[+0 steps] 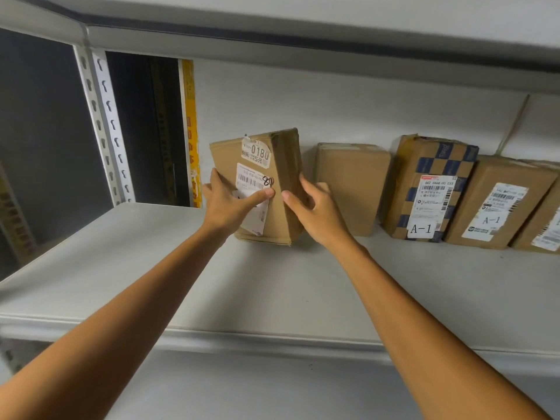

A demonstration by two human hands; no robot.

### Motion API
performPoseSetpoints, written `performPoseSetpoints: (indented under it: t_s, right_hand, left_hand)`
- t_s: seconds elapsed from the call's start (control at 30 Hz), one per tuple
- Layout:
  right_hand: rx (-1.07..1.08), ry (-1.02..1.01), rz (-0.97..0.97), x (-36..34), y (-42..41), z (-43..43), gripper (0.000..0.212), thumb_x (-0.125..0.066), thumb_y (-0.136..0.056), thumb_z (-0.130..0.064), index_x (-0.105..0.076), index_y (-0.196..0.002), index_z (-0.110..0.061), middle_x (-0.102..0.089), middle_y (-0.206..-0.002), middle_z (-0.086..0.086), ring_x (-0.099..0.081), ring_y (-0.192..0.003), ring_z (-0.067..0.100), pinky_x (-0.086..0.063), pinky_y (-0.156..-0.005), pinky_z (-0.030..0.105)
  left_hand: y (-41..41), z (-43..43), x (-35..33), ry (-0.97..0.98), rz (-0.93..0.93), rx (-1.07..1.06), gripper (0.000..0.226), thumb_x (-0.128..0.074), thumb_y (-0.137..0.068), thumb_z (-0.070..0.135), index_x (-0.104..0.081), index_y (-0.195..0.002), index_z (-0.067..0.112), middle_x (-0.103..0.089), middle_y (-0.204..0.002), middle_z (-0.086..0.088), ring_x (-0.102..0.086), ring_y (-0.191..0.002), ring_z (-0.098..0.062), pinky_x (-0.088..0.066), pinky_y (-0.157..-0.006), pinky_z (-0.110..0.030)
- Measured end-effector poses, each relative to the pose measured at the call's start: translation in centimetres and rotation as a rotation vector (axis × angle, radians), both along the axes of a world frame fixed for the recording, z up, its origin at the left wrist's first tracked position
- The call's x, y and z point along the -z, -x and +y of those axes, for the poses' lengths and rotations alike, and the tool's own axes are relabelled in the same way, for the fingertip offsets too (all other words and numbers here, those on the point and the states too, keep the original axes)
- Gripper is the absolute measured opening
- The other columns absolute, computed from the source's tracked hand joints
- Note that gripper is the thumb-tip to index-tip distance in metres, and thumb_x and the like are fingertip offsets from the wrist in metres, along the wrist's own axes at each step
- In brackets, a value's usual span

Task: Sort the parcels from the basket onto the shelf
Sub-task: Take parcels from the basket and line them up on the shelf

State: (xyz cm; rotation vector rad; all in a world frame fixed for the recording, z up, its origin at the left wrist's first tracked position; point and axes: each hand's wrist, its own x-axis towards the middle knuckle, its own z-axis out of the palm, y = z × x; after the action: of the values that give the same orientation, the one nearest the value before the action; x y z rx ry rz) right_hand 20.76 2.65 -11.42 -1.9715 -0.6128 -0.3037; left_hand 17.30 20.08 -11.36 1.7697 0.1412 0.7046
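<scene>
Parcel: brown cardboard box with white barcode labels, upright on the pale grey metal shelf, left of the plain brown carton.
Hands: my left hand and right hand clasp its sides.

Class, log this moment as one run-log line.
stage: shelving | hands: left and right holding labelled parcel upright on shelf | neighbour: plain box, apart

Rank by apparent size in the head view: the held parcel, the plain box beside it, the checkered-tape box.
1. Held parcel, though tilted, so unsure.
2. Checkered-tape box.
3. Plain box.
The last two look nearly alike.
</scene>
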Motion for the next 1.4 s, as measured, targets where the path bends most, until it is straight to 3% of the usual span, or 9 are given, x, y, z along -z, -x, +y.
performPoseSetpoints:
  t_s: [0.07, 0.13, 0.23, 0.3, 0.6, 0.93, 1.07, 1.17, 1.4]
  right_hand:
    - [-0.029, -0.007, 0.035, 0.8, -0.2, 0.4, 0.075, -0.067, -0.082, -0.053, -0.039, -0.146, -0.029, -0.044, -0.134, -0.002, -0.049, -0.122, 0.013, -0.046, -0.098, 0.027]
    - [-0.059, -0.051, 0.063, 1.5, -0.6, 0.6, 0.069, -0.072, -0.083, -0.038, -0.042, -0.144, -0.026, -0.054, -0.135, -0.004, -0.053, -0.122, 0.012, -0.048, -0.101, 0.033]
    - [-0.034, -0.087, 0.097, 2.5, -1.3, 0.9, 0.056, -0.070, -0.087, -0.025, -0.049, -0.139, -0.022, -0.065, -0.123, -0.004, -0.062, -0.111, 0.013, -0.052, -0.096, 0.038]
    - [0.036, -0.104, 0.089, 2.9, -1.8, 1.2, 0.048, -0.068, -0.088, -0.024, -0.055, -0.134, -0.021, -0.069, -0.115, -0.004, -0.066, -0.102, 0.015, -0.055, -0.090, 0.039]
    - [0.309, -0.129, 0.011, 2.8, -4.3, 3.6, 0.016, -0.065, -0.088, -0.020, -0.069, -0.103, -0.015, -0.073, -0.098, 0.003, -0.066, -0.088, 0.021, -0.053, -0.080, 0.034]
    - [0.418, -0.167, 0.062, 3.2, -6.1, 4.6, 0.016, -0.059, -0.093, -0.016, -0.068, -0.101, -0.005, -0.071, -0.106, 0.011, -0.064, -0.095, 0.028, -0.037, -0.066, 0.020]
    - [0.300, -0.147, 0.184, 3.5, -5.3, 4.4, 0.025, -0.061, -0.090, -0.014, -0.063, -0.114, -0.007, -0.069, -0.112, 0.011, -0.064, -0.102, 0.028, -0.051, -0.086, 0.032]
    - [0.231, -0.154, 0.222, 3.9, -4.1, 3.4, 0.039, -0.062, -0.090, -0.017, -0.057, -0.127, -0.008, -0.064, -0.123, 0.009, -0.062, -0.111, 0.025, -0.049, -0.098, 0.040]
    - [0.334, -0.182, 0.112, 2.3, -1.9, -1.5, 0.038, -0.066, -0.088, -0.022, -0.059, -0.124, -0.013, -0.065, -0.123, 0.007, -0.062, -0.107, 0.020, -0.047, -0.092, 0.030]
  left_hand:
    - [-0.7, -0.2, 0.3, -0.093, -0.027, -0.080, 0.106, -0.084, -0.061, 0.048, -0.019, -0.142, 0.026, -0.030, -0.132, -0.003, -0.028, -0.111, -0.008, -0.035, -0.089, -0.029]
    - [-1.2, -0.2, 0.7, -0.155, -0.020, -0.107, 0.111, -0.084, -0.062, 0.046, -0.013, -0.145, 0.024, -0.029, -0.138, -0.007, -0.028, -0.114, -0.009, -0.035, -0.091, -0.030]
    - [-1.9, 0.4, 0.9, -0.185, -0.006, -0.071, 0.104, -0.083, -0.068, 0.036, -0.015, -0.146, 0.022, -0.039, -0.141, -0.007, -0.040, -0.128, -0.021, -0.041, -0.103, -0.046]
    - [-2.6, 0.8, 0.9, -0.197, 0.009, -0.056, 0.094, -0.081, -0.072, 0.029, -0.021, -0.144, 0.020, -0.047, -0.136, -0.007, -0.048, -0.124, -0.026, -0.048, -0.097, -0.052]
    - [-5.8, 0.8, 1.5, -0.129, 0.054, -0.192, 0.066, -0.079, -0.076, 0.028, -0.040, -0.130, 0.021, -0.056, -0.132, -0.002, -0.060, -0.109, -0.026, -0.055, -0.076, -0.035]
    - [-6.8, 0.9, 2.0, -0.061, 0.061, -0.147, 0.048, -0.071, -0.084, 0.016, -0.048, -0.126, 0.016, -0.056, -0.134, -0.005, -0.057, -0.114, -0.028, -0.054, -0.085, -0.045]
    - [-5.8, 0.4, 2.0, -0.062, 0.117, -0.103, 0.053, -0.064, -0.089, 0.014, -0.040, -0.136, 0.015, -0.050, -0.140, -0.007, -0.052, -0.124, -0.031, -0.051, -0.090, -0.047]
    - [-4.7, -0.3, 2.2, -0.021, 0.150, -0.072, 0.054, -0.062, -0.090, 0.011, -0.035, -0.137, 0.015, -0.046, -0.143, -0.009, -0.052, -0.123, -0.034, -0.053, -0.087, -0.046]
    - [-2.8, -4.2, 2.4, -0.214, -0.026, -0.210, 0.044, -0.066, -0.083, 0.008, -0.041, -0.120, 0.011, -0.043, -0.124, -0.008, -0.051, -0.113, -0.025, -0.055, -0.087, -0.041]
